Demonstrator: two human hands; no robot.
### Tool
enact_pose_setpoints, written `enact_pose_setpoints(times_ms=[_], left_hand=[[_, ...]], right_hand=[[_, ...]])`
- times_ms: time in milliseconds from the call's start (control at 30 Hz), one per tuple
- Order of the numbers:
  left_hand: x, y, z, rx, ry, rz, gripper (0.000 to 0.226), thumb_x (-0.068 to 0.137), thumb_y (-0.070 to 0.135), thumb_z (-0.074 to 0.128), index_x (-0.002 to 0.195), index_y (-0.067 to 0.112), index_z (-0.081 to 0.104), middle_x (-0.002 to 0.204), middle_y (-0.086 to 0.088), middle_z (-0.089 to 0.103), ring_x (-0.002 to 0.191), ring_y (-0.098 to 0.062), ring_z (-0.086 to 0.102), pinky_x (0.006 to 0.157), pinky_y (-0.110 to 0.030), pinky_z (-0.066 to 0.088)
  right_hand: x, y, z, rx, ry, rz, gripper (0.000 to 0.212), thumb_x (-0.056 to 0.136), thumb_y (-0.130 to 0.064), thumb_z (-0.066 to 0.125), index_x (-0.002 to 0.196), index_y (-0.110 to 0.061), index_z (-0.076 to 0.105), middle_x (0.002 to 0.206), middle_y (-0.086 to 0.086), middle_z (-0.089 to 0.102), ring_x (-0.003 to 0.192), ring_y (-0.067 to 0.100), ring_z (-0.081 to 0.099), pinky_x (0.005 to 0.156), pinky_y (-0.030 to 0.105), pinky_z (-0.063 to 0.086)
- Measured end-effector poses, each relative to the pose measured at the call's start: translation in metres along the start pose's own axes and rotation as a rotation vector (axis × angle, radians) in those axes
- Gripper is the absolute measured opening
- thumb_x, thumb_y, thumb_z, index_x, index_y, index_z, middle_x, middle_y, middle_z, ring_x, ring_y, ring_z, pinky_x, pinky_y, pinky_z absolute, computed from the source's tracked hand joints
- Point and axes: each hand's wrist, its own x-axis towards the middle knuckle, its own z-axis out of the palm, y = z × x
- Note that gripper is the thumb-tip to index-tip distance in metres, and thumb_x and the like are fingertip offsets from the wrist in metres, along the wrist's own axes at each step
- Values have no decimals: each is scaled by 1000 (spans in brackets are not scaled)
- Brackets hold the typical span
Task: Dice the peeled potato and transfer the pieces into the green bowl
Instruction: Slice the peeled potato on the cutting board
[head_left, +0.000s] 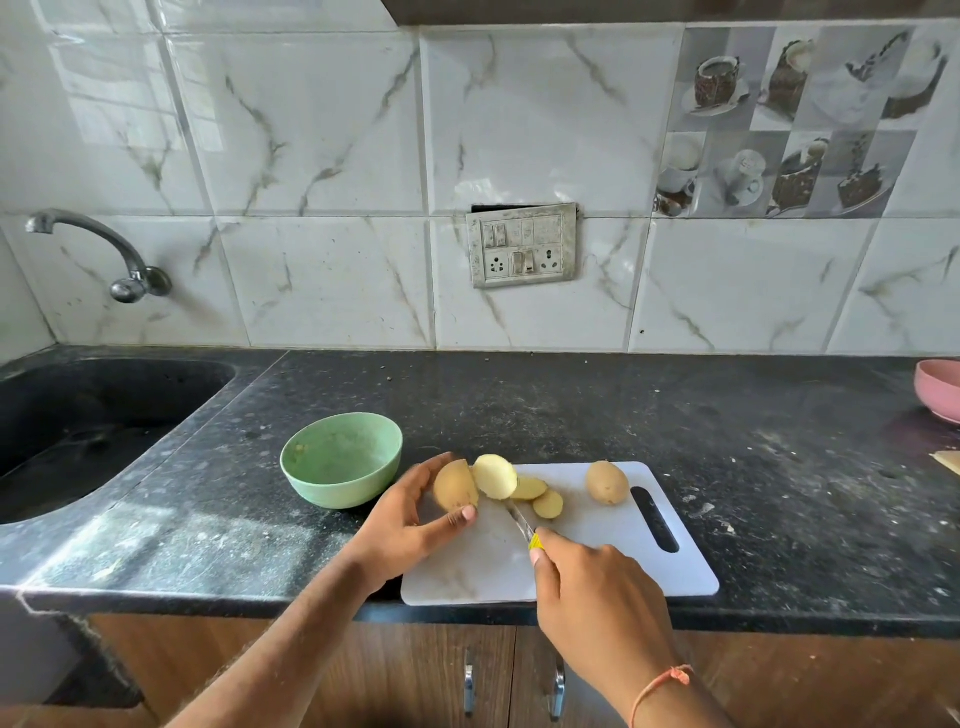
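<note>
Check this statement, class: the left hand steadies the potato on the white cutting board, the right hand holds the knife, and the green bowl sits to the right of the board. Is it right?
Not quite. In the head view the green bowl sits to the left of the white cutting board, not the right. The rest holds: the left hand steadies the potato, and the right hand holds the knife.

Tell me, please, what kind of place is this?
Most likely a home kitchen. A black counter holds a sink under a wall tap, the wall is tiled, and a potato is being sliced on a cutting board.
</note>
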Motion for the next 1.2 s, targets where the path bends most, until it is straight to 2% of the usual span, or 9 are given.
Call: enact_pose_setpoints(times_ms=[133,200,267,333,433,600,900,1067,1200], left_hand=[[-1,3,1,104,-7,54,92,76,56,86,152,18,51,135,6,63,128,-5,61,105,-15,46],[-1,4,1,160,-19,78,94,75,61,85,153,20,51,134,8,62,128,-5,61,108,-19,46],[-1,4,1,204,-27,90,94,75,64,84,153,22,51,135,11,61,129,-4,60,110,-21,45],[-2,4,1,218,-30,94,95,76,63,86,154,22,51,136,12,61,130,-5,59,112,-23,45],[-2,6,1,220,-33,97,96,76,60,88,155,20,50,138,12,60,132,-7,59,113,-24,45],[-3,7,0,270,-35,107,98,76,59,89,156,21,49,140,13,59,134,-7,58,116,-33,45],[-2,9,-2,300,-80,171,98,74,53,93,156,24,49,148,17,55,140,-5,52,121,-32,39],[-1,7,-1,341,-103,193,99,69,53,96,155,28,51,148,19,53,140,-3,51,120,-28,39],[1,5,-2,316,-40,198,96,69,46,98,152,29,53,149,21,53,141,-2,50,119,-27,39]], right_hand=[[-2,-7,-7,12,27,1,25,105,-48,30,105,-31,49,78,-3,62,76,23,59,68,39,52],[0,-9,-11,-7,47,20,24,106,-46,30,104,-31,49,71,-3,54,73,25,55,65,39,48],[3,-12,-16,-37,57,46,28,107,-44,30,113,-31,54,66,-4,46,71,24,53,60,37,40],[5,-18,-21,-40,61,55,32,107,-42,31,124,-33,56,71,-4,56,77,24,61,60,36,39],[10,-30,-23,-37,68,30,34,106,-39,33,131,-34,54,91,-1,71,87,24,67,62,36,34],[29,-42,-12,-26,-17,5,22,104,-38,38,110,-26,56,103,1,69,95,26,66,65,33,38],[55,-40,5,-67,-73,2,24,99,-41,54,111,-23,64,113,5,70,108,31,65,82,37,53],[56,-34,7,-76,-96,-10,24,101,-41,53,110,-23,67,109,6,71,105,29,65,78,35,51],[45,-32,14,-63,-130,-2,22,101,-33,47,100,-24,67,101,5,73,96,28,68,68,32,44]])
